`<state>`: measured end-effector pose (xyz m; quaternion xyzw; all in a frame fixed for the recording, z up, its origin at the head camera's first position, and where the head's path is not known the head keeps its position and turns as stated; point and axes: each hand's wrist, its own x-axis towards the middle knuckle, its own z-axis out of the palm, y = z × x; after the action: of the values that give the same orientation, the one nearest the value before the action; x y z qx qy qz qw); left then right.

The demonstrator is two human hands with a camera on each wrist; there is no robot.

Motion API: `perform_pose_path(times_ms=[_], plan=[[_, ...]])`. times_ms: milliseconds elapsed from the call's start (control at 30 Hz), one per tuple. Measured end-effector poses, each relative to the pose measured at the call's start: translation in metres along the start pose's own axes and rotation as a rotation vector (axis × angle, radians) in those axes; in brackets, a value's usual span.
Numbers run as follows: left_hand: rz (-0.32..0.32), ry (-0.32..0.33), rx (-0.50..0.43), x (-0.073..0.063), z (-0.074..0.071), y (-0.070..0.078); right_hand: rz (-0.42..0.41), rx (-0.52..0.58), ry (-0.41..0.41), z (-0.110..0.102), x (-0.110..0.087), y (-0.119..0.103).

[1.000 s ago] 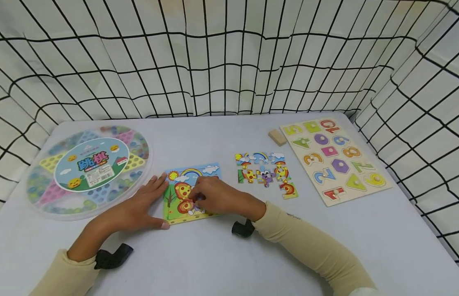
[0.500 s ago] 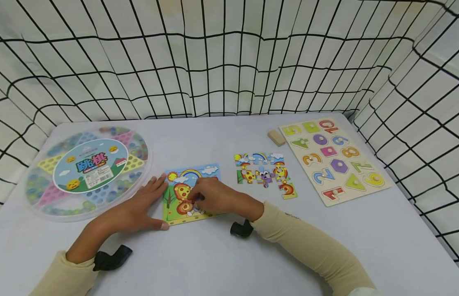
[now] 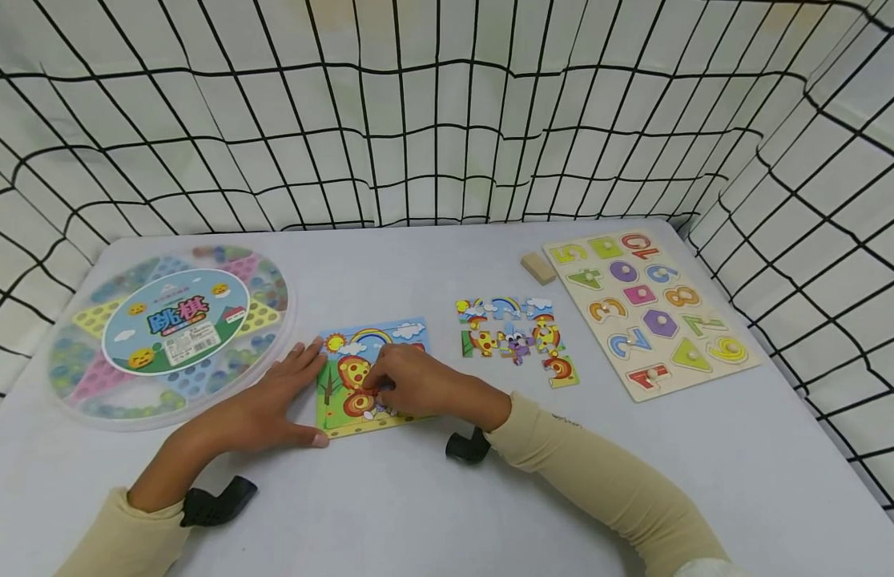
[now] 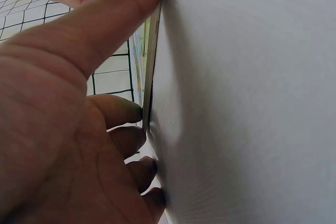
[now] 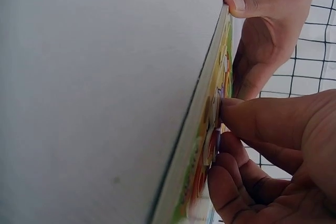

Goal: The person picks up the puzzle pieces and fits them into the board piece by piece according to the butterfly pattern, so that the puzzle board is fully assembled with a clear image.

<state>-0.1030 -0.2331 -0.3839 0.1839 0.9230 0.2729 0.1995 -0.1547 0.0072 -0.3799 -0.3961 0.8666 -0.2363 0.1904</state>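
Note:
A jigsaw puzzle board with a cartoon picture of a sun, a rainbow and a spotted animal lies flat on the white table. My left hand spreads its fairly straight fingers along the board's left side, the thumb at the near left corner. Over the board's middle, my right hand has curled fingers and covers part of the picture. In the right wrist view, its thumb and fingertips pinch a small jigsaw piece, slightly raised at the board's surface. From above, that piece is mostly hidden by the hand.
Several loose jigsaw pieces lie right of the board. Beyond them are a wooden block and a number-and-shape peg board. A round Chinese checkers set sits at the left. Black netting surrounds the table.
Both hands keep nearly the same place on the board. The view shifts very slightly; the loose pieces and other things stay where they were.

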Motion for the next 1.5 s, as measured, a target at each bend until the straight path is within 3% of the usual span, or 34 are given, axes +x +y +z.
perform_pose_path(times_ms=[233, 700, 1000, 1267, 1500], plan=[[-0.010, -0.001, -0.001, -0.001, 0.001, -0.001, -0.026, 0.001, -0.014, -0.001, 0.001, -0.001], [0.000, -0.003, -0.012, -0.001, -0.001, 0.001, 0.001, -0.040, -0.016, 0.000, 0.002, -0.005], [0.008, 0.003, -0.012, -0.001, -0.001, 0.000, 0.037, 0.086, -0.046, -0.005, 0.006, 0.000], [-0.001, 0.002, -0.004, -0.001, 0.000, 0.000, 0.010, 0.186, 0.046, -0.019, -0.005, 0.012], [0.009, 0.006, -0.006, 0.000, 0.000, 0.000, 0.023, 0.196, 0.099, -0.033, -0.018, 0.023]])
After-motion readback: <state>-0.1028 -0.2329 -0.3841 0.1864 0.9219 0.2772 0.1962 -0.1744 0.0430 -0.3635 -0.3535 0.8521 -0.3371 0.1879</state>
